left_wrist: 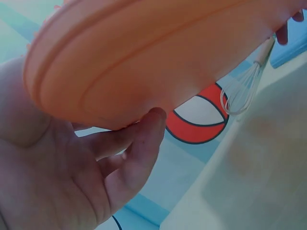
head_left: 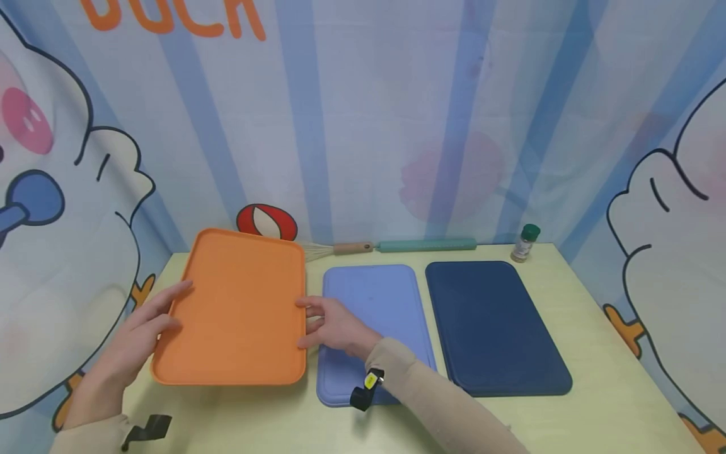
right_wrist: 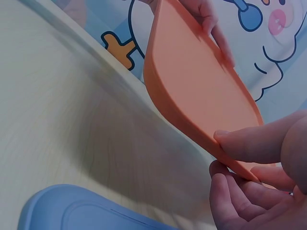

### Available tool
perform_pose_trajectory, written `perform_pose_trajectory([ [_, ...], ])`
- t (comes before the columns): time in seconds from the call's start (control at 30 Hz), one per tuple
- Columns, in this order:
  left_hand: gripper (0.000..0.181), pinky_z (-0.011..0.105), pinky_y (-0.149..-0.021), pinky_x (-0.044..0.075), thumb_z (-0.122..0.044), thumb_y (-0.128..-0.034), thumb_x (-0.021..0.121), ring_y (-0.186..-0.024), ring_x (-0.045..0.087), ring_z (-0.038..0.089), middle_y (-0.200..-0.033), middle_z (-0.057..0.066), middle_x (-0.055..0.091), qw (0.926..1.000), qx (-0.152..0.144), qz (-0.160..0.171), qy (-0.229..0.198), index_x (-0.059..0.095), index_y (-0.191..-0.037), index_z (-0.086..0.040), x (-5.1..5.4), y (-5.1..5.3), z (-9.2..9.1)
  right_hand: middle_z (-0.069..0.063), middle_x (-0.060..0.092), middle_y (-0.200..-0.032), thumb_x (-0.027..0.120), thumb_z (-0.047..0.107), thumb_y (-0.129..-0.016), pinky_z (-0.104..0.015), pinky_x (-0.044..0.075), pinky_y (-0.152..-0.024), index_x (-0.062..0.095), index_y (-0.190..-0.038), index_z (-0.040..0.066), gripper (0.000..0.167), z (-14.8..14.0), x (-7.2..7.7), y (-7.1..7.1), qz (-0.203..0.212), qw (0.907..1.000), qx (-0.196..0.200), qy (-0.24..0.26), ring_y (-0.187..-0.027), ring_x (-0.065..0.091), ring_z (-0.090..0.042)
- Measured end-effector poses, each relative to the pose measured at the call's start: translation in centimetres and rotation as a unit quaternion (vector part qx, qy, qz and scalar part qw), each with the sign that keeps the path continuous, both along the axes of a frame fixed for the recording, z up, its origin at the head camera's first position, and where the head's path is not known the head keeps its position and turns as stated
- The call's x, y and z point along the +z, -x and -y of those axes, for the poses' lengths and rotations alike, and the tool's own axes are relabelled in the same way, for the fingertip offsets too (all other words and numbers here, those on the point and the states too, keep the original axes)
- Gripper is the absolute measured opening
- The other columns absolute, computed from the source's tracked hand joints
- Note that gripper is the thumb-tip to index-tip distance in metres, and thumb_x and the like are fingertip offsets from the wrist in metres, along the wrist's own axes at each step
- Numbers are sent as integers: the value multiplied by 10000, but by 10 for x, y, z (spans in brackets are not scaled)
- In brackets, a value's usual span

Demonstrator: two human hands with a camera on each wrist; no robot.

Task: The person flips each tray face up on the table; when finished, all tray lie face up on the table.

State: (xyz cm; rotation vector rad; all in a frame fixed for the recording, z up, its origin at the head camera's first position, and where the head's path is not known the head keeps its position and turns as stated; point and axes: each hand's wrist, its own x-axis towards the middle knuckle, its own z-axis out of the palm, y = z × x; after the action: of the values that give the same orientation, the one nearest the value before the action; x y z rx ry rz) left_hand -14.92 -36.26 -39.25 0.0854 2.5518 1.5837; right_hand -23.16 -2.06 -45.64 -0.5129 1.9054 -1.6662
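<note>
An orange rectangular tray (head_left: 241, 309) with rounded corners and a low raised rim is held up above the left part of the table, tilted. My left hand (head_left: 129, 343) grips its left edge, and in the left wrist view curled fingers (left_wrist: 139, 155) reach under the tray's underside. On the opposite edge, my right hand (head_left: 340, 326) pinches the rim; the right wrist view shows the thumb (right_wrist: 249, 143) above and fingers below. A light blue flat rectangular piece (head_left: 371, 287) lies under the right forearm, partly hidden. Beside it lies a dark blue one (head_left: 493, 325).
Along the table's back edge lie a whisk (head_left: 348, 248) with a wooden handle and a teal rod (head_left: 426, 244). A small jar (head_left: 524, 244) with a green lid stands at the back right. A printed curtain (head_left: 374, 126) hangs behind the pale table (head_left: 612, 378).
</note>
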Motion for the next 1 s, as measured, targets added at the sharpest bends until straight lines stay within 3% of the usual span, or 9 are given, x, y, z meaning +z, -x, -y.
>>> perform_pose_trajectory([
  [0.23,692,374,-932,510,-60,-1080,369,-1537,175,536,-1749,207,66,9988,-159,370,278,90,-1706,-160,-4,3,3,-129,632,-1392,807,-138,-813,-375,601,-889,518,-1549,100,825,-2,1,-1,70,9999,-98,59,-1052,748,-269],
  [0.47,716,368,-863,542,-10,-1060,414,-1492,254,520,-1737,244,89,9982,-471,273,237,106,-1700,-100,-11,5,9,-121,618,-1396,841,-130,-783,-375,603,-866,507,-1561,136,887,-4,0,-1,34,9999,-88,56,-1059,734,-260],
  [0.7,736,555,-939,514,-10,-1044,473,-1495,200,593,-1713,318,53,9958,-636,422,512,123,-1690,-58,-13,8,12,-119,634,-1382,860,-120,-775,-371,606,-840,455,-1597,194,969,-5,-1,-2,20,9999,-141,69,-1068,714,-247],
  [0.8,728,534,-935,530,-7,-1051,473,-1483,213,605,-1698,352,38,9945,-728,555,509,110,-1682,-23,-15,9,14,-119,638,-1376,857,-129,-772,-366,605,-825,457,-1596,194,971,-6,0,-2,21,9998,-170,65,-1056,714,-249],
  [0.93,734,453,-887,554,-10,-1056,481,-1411,372,572,-1696,353,29,9931,-846,708,389,94,-1679,-11,-18,10,15,-133,639,-1371,839,-163,-768,-367,603,-804,454,-1595,177,974,-6,-1,-3,34,9997,-192,139,-1046,716,-269],
  [1.0,740,450,-889,560,-19,-1058,492,-1413,380,563,-1699,347,23,9925,-913,742,337,93,-1680,-15,-19,10,17,-137,634,-1375,833,-172,-767,-364,603,-798,453,-1596,178,977,-7,-2,-3,43,9996,-211,166,-1044,716,-275],
])
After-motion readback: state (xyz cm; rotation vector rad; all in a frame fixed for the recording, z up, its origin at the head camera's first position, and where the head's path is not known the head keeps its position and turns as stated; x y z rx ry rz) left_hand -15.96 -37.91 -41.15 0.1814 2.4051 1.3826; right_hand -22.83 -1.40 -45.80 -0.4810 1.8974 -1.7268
